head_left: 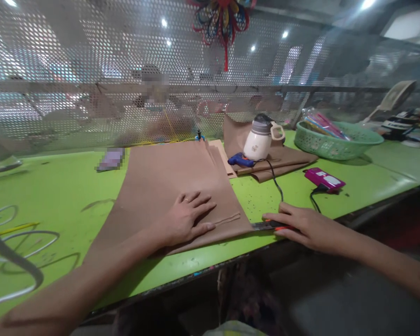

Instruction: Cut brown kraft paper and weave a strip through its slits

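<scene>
A large sheet of brown paper, folded over along its near side, lies on the green table. My left hand rests flat on it with fingers spread. In my right hand is a utility knife with orange and dark parts, held low against the tabletop. The knife's blade end points left and meets the right end of the paper's fold; how far it reaches inside is hidden. A short loose-edged strip shows on the paper just right of my left fingers.
Behind the paper are a white thermos, a blue glue gun with a cord, and more folded brown paper. To the right sit a magenta box and a green basket. White cables loop at left. A perforated screen stands behind.
</scene>
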The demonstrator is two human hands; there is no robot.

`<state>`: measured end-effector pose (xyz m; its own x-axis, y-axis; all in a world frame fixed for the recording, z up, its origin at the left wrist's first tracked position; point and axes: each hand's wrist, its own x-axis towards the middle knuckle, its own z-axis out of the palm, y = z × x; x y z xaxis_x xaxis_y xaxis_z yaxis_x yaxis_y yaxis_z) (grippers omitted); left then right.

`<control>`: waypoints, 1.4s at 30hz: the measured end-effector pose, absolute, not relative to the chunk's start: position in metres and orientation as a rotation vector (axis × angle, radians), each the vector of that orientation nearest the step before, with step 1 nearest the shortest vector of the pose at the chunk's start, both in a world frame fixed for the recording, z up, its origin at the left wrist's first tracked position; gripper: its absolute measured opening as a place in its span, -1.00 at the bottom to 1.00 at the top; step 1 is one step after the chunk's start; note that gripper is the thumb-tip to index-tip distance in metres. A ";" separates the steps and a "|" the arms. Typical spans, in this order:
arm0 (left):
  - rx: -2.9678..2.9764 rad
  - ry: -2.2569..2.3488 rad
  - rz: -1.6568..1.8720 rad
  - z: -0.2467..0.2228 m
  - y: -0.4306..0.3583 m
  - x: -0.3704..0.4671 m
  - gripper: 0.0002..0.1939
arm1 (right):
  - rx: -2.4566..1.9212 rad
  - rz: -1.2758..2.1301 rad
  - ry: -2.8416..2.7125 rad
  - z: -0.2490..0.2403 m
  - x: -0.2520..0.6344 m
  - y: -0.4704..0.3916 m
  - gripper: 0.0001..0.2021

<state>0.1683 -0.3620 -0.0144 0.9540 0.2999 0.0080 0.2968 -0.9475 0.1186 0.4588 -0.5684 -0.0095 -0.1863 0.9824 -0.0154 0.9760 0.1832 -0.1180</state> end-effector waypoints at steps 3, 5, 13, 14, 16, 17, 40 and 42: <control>3.004 0.440 0.019 -0.011 -0.376 0.168 -0.36 | -1.904 0.096 -2.369 -0.007 0.460 -0.581 -0.60; 3.024 0.413 0.017 -0.010 -0.384 0.168 -0.36 | -1.879 0.030 -2.384 -0.008 0.459 -0.592 -0.62; 3.096 0.354 -0.003 -0.013 -0.395 0.171 -0.36 | -1.943 -0.148 -2.313 -0.039 0.440 -0.639 -0.58; 3.103 0.348 -0.004 -0.013 -0.395 0.172 -0.37 | -1.956 -0.167 -2.315 -0.042 0.438 -0.641 -0.57; 3.111 0.346 -0.004 -0.014 -0.394 0.172 -0.38 | -1.964 -0.191 -2.304 -0.048 0.436 -0.643 -0.57; 3.112 0.346 -0.005 -0.015 -0.395 0.173 -0.38 | -1.962 -0.190 -2.294 -0.050 0.435 -0.643 -0.57; 3.131 0.307 0.105 -0.020 -0.395 0.172 -0.40 | -1.914 -0.114 -2.183 -0.038 0.407 -0.640 -0.61; 3.128 0.296 0.113 -0.021 -0.395 0.171 -0.40 | -1.919 -0.072 -2.169 -0.039 0.407 -0.647 -0.61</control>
<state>0.1714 -0.3947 -0.0207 0.9797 0.1871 0.0720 0.1873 -0.9823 0.0045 0.4073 -0.6467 -0.0387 -0.1055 0.9712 0.2136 0.9832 0.1340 -0.1237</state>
